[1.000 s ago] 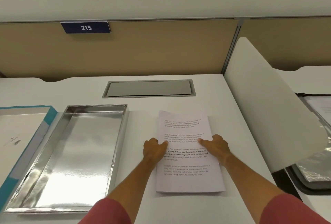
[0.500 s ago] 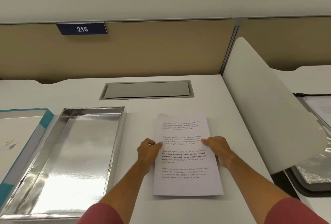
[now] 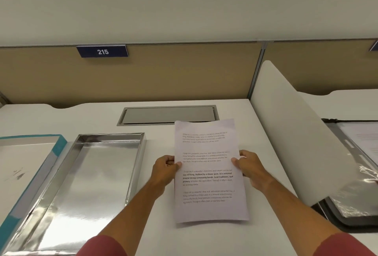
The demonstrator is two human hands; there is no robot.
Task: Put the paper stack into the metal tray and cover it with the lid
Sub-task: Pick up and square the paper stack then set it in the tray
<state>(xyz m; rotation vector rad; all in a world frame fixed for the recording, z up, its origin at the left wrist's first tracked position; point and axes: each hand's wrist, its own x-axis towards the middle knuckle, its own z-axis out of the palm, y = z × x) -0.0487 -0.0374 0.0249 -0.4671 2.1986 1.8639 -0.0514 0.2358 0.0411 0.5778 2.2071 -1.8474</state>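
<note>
1. Whereas a moment ago the paper stack [image 3: 208, 171] lay flat on the desk [image 3: 159, 204] with both hands pressing on it, it is now lifted clear, its far edge raised over the grey cable hatch [image 3: 159, 115] and its near edge casting a thin shadow below.
2. The left hand [image 3: 165, 168] pinches the left long edge, thumb on top and fingers curled beneath; the right hand [image 3: 248, 165] does the same on the right edge. Both are closed on the sheets at about mid-length, and the pages bow slightly between them.
3. The metal tray [image 3: 141, 153] sits just left of the stack, open and with nothing inside it that shows, its long side running the same way as the paper.
4. Further left lies a flat board with a teal border [image 3: 59, 147], which is probably the lid; I cannot tell for sure.
5. To my mind the pick-up is done and the carry comes next: a short shift left, then lowering the sheets level so their corners clear the tray's walls.
6. Loosely held pages could fan or slip, so an even grip on both edges matters.
7. Covering is not yet begun.
</note>
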